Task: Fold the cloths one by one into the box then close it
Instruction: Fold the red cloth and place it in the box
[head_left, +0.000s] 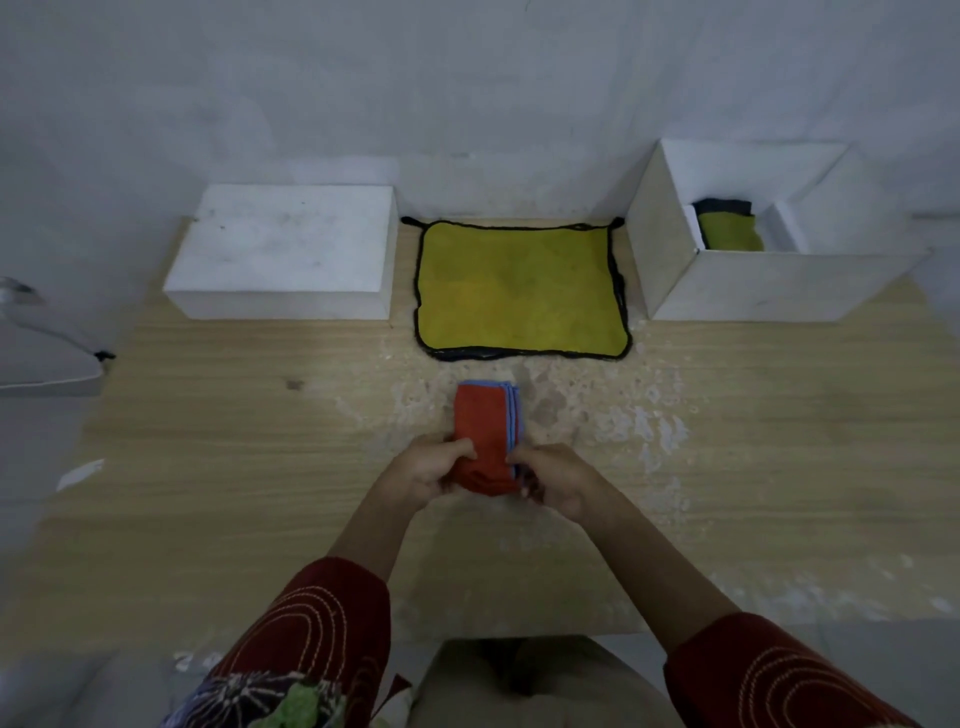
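Observation:
A red cloth with blue edging (484, 421) lies folded into a narrow strip on the wooden table (234, 426). My left hand (434, 467) and my right hand (553, 480) both grip its near end, which is curled up off the table. Behind it a yellow cloth with a black border (519, 288) lies flat and unfolded. At the back right stands an open white box (748, 283); inside it rests a folded yellow and dark cloth (730, 228).
A white box lid (283, 252) lies flat at the back left against the wall. The table surface is worn and flaky right of centre. A grey object with a cord (47, 358) sits off the table's left edge.

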